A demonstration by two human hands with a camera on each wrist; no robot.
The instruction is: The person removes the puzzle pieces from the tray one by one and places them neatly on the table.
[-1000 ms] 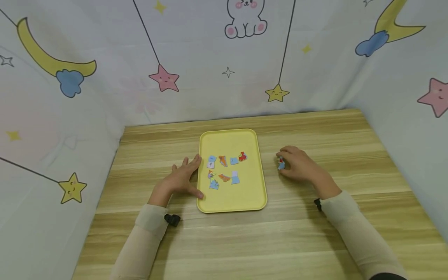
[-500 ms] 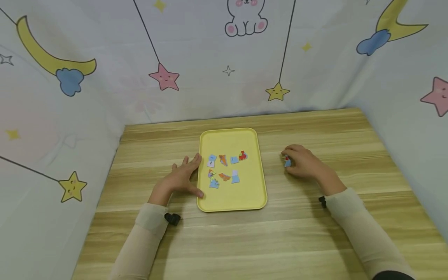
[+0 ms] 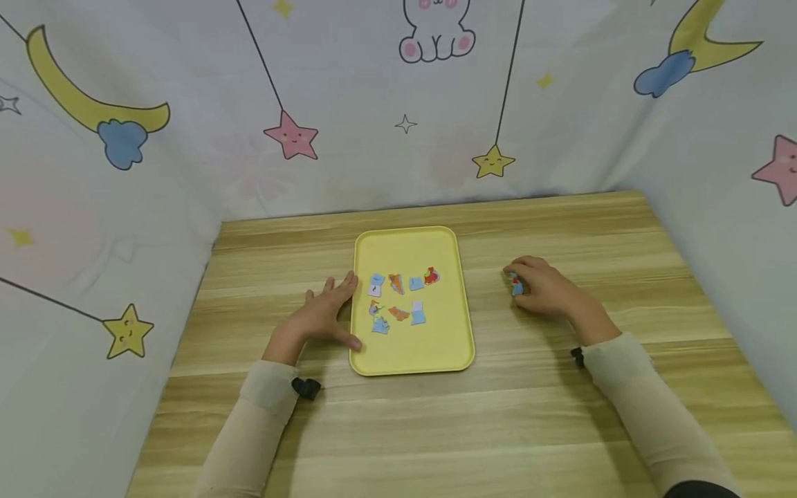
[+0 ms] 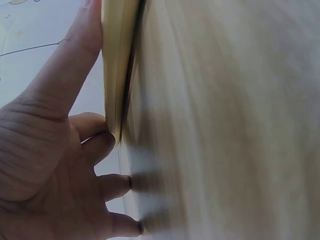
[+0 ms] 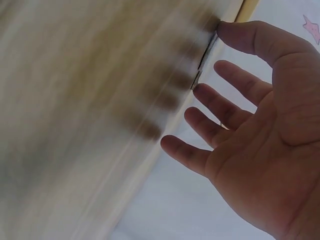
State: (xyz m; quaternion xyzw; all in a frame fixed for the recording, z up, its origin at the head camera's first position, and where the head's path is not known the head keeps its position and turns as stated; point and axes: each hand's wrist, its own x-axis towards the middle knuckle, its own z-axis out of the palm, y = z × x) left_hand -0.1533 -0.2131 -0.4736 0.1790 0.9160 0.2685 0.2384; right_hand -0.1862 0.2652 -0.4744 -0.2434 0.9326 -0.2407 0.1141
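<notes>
My right hand pinches a small blue and red jigsaw puzzle piece between thumb and fingertips, low over the table right of the tray. In the right wrist view it shows edge-on as a thin dark strip; whether it is one piece or two joined, I cannot tell. The yellow tray lies flat and holds several puzzle pieces in two rough rows, blue-and-white, orange and red. Beside its left rim rests my left hand, fingers spread. In the left wrist view its thumb touches the tray's edge.
The wood-grain table runs back to a white curtain printed with stars and moons. Curtain also hangs along the left and right sides. A black camera mount sits on the left wrist.
My right hand has moved a little to the right, away from the tray, and the puzzle piece has moved with it. The left hand and the tray stay in place.
</notes>
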